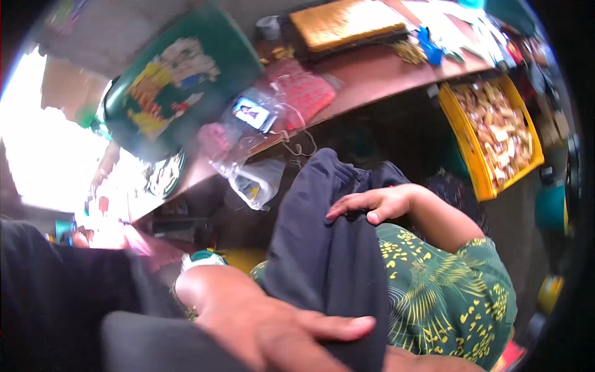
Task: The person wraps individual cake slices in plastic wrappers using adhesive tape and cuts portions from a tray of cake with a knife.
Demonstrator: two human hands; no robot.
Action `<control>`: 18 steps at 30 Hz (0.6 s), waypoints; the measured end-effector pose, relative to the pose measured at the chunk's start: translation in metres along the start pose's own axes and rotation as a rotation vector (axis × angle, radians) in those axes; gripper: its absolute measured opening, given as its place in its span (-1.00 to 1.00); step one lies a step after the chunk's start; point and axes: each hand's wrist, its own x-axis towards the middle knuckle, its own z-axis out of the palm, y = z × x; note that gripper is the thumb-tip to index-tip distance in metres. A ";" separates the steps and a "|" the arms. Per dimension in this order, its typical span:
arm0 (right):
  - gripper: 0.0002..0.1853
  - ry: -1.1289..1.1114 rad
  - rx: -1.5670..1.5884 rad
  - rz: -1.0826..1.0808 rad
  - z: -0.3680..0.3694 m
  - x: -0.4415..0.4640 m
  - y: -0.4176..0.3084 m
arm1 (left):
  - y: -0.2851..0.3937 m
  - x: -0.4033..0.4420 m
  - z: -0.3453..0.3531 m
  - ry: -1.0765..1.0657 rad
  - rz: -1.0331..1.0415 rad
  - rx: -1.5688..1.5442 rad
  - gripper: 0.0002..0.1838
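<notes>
A dark garment with a gathered edge at its far end lies in long folds across my green, yellow-patterned clothing. My right hand reaches in from the right and grips it near the gathered part, thumb apart from the fingers and cloth bunched beneath them. Large and close to the camera, my left hand is closed over the near end of the garment. One of its fingers stretches straight across the cloth; the others run out of the frame at the bottom. Blurred dark cloth covers part of its wrist side.
A yellow crate of small wrapped pieces stands at the right. Along the table lie a golden slab, a lit phone, a pink-red packet and a green tub. A white bag hangs at its edge.
</notes>
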 end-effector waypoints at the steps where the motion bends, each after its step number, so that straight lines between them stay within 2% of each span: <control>1: -0.13 0.088 0.026 0.097 0.010 0.001 -0.001 | -0.001 0.001 0.005 -0.020 0.021 -0.006 -0.59; 4: -0.34 0.302 0.075 0.444 0.030 -0.002 -0.010 | -0.005 0.007 0.019 -0.060 0.107 0.012 -0.60; 6: -0.40 0.297 -0.189 0.456 0.018 -0.010 0.052 | -0.006 0.010 0.026 -0.081 0.160 0.020 -0.61; 9: -0.39 0.267 -0.661 0.662 0.022 0.001 0.072 | -0.004 0.014 0.032 -0.096 0.231 0.028 -0.62; 14: -0.48 0.316 -0.908 0.831 0.017 -0.017 0.116 | 0.008 0.016 0.045 -0.144 0.301 0.063 -0.65; 18: -0.54 0.264 -1.011 0.954 0.000 -0.017 0.179 | 0.013 0.004 0.047 -0.147 0.317 0.064 -0.66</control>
